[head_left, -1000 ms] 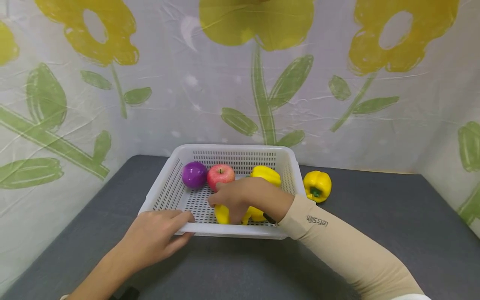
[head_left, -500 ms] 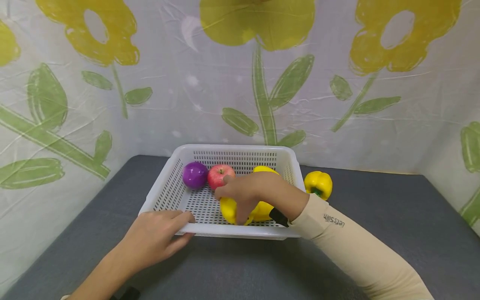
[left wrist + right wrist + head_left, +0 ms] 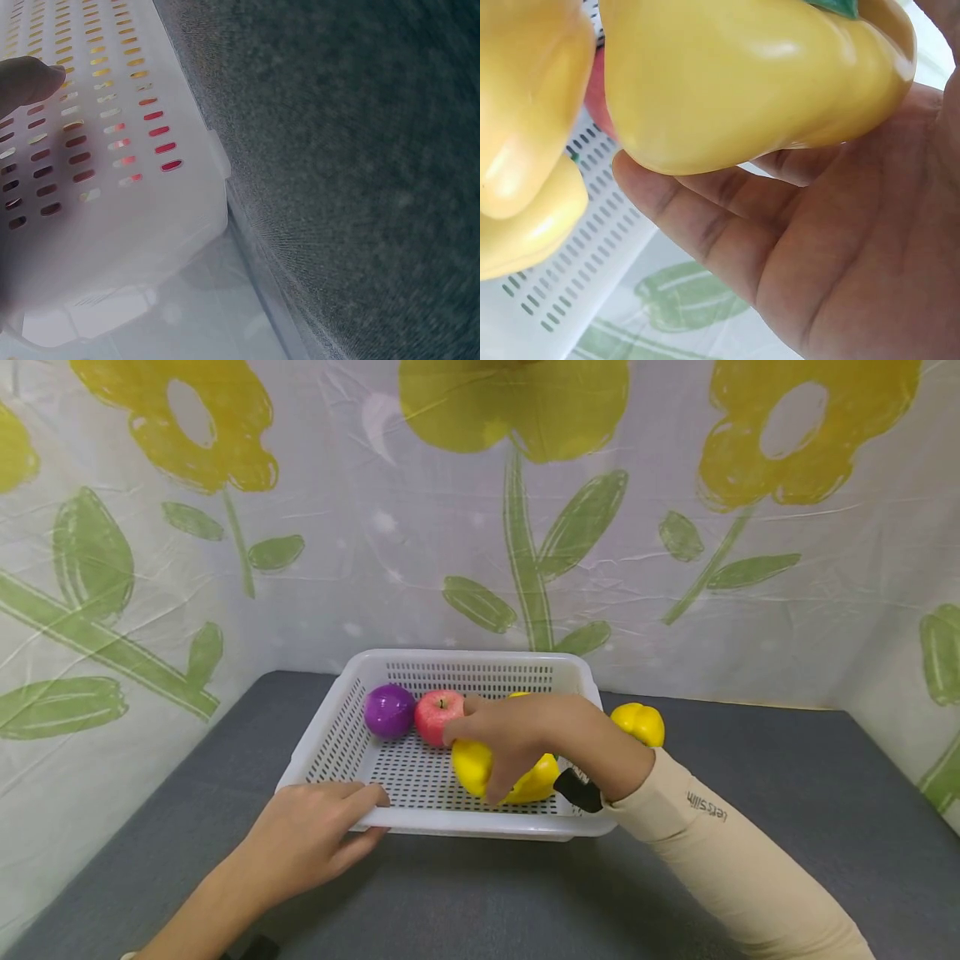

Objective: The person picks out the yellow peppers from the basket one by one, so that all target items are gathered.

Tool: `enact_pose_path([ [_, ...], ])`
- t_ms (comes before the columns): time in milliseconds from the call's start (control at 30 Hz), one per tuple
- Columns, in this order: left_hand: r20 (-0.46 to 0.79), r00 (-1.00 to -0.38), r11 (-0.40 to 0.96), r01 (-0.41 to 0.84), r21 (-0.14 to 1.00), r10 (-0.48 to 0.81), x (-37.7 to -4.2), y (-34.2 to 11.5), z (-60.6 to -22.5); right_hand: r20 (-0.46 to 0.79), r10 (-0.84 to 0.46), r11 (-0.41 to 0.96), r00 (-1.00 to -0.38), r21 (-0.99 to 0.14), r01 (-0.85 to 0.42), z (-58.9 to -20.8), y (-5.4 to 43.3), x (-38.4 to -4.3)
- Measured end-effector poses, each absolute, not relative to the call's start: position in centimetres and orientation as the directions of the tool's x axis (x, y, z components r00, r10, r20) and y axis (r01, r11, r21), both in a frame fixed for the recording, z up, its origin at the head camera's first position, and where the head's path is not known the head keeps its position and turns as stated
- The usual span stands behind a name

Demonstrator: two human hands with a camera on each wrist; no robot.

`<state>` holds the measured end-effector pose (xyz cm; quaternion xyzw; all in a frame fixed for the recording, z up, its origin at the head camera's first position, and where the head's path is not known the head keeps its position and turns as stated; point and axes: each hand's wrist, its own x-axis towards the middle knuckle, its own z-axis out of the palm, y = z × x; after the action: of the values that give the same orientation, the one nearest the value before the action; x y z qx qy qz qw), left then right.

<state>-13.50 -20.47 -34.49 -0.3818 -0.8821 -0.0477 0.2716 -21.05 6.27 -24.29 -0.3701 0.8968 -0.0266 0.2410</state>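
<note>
A white perforated basket (image 3: 450,819) stands on the dark table, its front left rim held by my left hand (image 3: 318,827). The left wrist view shows that hand's thumb (image 3: 30,81) against the basket's slotted wall. Inside the basket, my right hand (image 3: 517,735) grips a yellow bell pepper (image 3: 471,765) with a green stem, fingers curled along its side in the right wrist view. Another yellow bell pepper (image 3: 537,781) lies just right of it. A red apple (image 3: 437,718) and a glossy round purple fruit (image 3: 389,711) sit at the back left. My right hand partly hides a further yellow pepper.
Outside the basket, on its right, one more yellow bell pepper (image 3: 639,723) sits on the dark table (image 3: 757,777), partly behind my right forearm. A white cloth (image 3: 360,568) printed with flowers hangs around the back and sides.
My right hand has moved to the right and slightly up within the basket, and the gripped yellow bell pepper has shifted with it. The left hand and basket stay in place.
</note>
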Motion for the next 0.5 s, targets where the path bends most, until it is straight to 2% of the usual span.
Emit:
enact_pose_path([
  [500, 0.534, -0.545, 0.694, 0.711, -0.114, 0.646, -13.5, -20.5, -34.6, -0.284, -0.742, 0.671, -0.608, -0.333, -0.663, -23.2, 9.5, -20.2],
])
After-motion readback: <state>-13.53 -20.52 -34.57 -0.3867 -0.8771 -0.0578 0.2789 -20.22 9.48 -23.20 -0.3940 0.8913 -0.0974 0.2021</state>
